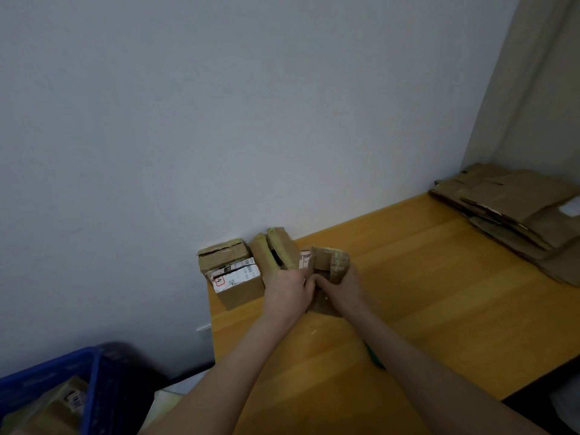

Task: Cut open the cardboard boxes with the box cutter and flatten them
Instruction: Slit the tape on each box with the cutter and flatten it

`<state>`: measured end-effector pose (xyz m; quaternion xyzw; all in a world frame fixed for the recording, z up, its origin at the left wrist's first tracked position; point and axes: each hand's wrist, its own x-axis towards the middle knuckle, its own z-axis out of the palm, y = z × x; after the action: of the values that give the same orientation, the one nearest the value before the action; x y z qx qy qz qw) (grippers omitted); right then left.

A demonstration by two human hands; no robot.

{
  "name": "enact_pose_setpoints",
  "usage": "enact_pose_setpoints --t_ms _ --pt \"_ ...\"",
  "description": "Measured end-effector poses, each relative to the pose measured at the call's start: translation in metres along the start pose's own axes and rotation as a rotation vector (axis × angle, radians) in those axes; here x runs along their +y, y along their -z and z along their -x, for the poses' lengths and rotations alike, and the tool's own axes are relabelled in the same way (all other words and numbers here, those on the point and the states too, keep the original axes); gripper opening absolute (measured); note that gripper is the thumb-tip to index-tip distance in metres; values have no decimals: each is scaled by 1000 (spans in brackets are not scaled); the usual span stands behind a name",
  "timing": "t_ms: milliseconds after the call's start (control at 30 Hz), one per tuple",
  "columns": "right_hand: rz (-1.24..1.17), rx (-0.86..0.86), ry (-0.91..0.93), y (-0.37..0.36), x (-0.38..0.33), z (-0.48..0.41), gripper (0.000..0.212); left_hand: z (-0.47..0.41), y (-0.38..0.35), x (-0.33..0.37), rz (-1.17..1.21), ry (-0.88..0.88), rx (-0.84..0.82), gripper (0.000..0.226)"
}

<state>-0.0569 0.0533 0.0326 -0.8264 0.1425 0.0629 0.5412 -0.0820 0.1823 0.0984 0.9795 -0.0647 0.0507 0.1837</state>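
the box [328,257] stands on the worktop [439,277] near the wall, flaps up. the left grip [288,293] and right grip [345,290] both curl round its sides, meeting at the near face. to flatten it well, i'd push opposite corners inward along the creases, then press down. neither grip holds a cutter; a green sliver [373,356] by the right forearm may be it.

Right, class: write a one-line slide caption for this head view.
Left hand and right hand grip a box on the table, flattened cardboard stacked at right.
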Motion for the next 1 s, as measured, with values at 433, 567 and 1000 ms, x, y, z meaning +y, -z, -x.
enact_pose_setpoints --t_ms 433,567,1000 --pt "359 41 168 8 -16 6 18 -11 -6 1 118 227 -17 15" --pt "262 -10 219 15 -22 12 27 -12 -8 -20 191 351 -36 19" --pt "111 11 37 20 -7 8 66 -8 4 -52 544 379 -125 25"
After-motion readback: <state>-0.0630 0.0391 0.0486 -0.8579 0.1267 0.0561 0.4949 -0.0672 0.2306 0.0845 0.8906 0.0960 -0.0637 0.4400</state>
